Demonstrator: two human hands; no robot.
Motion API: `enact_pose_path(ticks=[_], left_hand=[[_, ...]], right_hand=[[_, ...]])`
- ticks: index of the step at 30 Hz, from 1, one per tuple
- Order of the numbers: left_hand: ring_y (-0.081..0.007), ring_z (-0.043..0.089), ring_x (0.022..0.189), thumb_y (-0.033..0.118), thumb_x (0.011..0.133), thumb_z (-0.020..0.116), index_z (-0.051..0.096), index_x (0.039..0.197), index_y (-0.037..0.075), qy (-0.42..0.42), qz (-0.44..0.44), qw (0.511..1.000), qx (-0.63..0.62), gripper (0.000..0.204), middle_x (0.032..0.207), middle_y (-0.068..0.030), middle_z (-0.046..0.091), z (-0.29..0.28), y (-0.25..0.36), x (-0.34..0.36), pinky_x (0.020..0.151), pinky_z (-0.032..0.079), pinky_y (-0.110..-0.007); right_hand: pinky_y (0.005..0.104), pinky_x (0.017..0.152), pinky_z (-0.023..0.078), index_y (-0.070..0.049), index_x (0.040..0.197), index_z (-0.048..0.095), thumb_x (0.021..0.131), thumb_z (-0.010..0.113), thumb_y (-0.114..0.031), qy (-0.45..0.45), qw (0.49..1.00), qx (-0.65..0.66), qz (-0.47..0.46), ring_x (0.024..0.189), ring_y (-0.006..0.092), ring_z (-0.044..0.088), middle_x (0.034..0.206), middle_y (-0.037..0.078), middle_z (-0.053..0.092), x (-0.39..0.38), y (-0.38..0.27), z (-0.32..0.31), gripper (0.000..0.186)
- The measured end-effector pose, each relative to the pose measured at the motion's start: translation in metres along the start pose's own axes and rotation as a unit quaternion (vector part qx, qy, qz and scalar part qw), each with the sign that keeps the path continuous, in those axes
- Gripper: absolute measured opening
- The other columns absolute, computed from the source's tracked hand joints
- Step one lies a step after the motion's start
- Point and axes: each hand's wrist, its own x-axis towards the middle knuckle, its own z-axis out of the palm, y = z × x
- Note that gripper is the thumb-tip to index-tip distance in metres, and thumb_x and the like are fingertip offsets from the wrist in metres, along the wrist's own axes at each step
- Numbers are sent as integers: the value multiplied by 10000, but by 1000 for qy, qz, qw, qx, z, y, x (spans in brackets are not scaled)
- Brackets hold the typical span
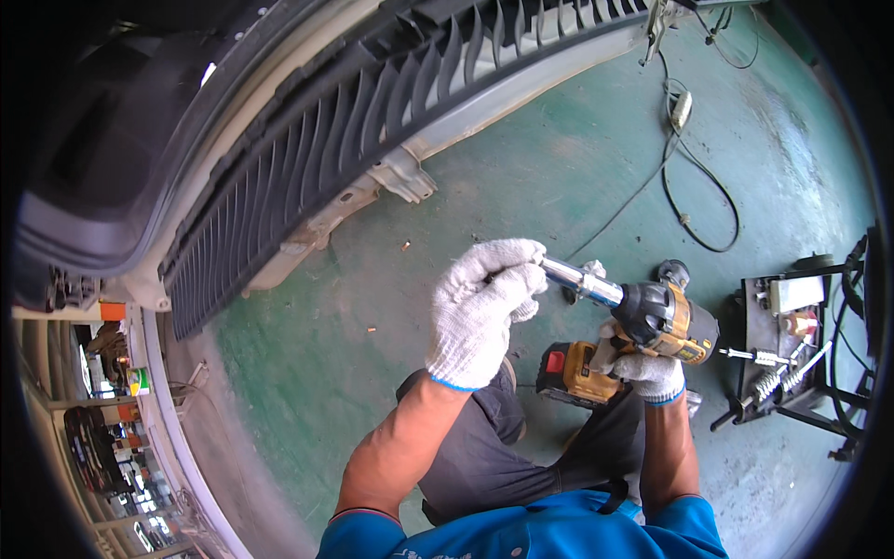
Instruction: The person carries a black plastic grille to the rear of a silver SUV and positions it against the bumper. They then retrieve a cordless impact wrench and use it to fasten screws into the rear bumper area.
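A white knit glove covers my left hand [480, 317], whose fingers close round the tip of a long silver socket [587, 282]. That socket sits on the nose of a yellow-and-black cordless impact wrench [663, 321], which points left. My right hand [647, 375], also gloved, grips the wrench by its handle. Below the handle is a yellow-and-black battery [579, 374] with a red patch. My left fingers hide the very end of the socket, so I cannot make out whether a small part is held there.
A vehicle's black slatted grille [372, 121] and bare metal bracket [405, 175] run across the upper left. A cable [669, 163] loops on the green floor [521, 186]. At right stands a wheeled tool cart [787, 326] carrying metal tools. Cluttered shelves [121, 438] line the left side.
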Motion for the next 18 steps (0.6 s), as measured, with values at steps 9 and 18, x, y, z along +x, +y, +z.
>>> enact_pose_path(ticks=[9,18], left_hand=[[-96,640,808,-13,918,599,652,1171,-32,64,149,964,209,259,1054,-89,679,-3,-19,-32,610,504,-204],[-70,596,677,1,917,625,635,1187,-34,158,201,934,249,273,889,-66,662,-5,-8,-34,522,455,-173]], right_hand=[[283,598,512,18,1121,639,630,811,-95,-30,998,45,34,687,191,655,782,85,678,8,28,-17,533],[333,804,549,-51,1110,662,722,799,-49,-61,996,44,57,883,169,659,975,55,697,32,37,9,411]])
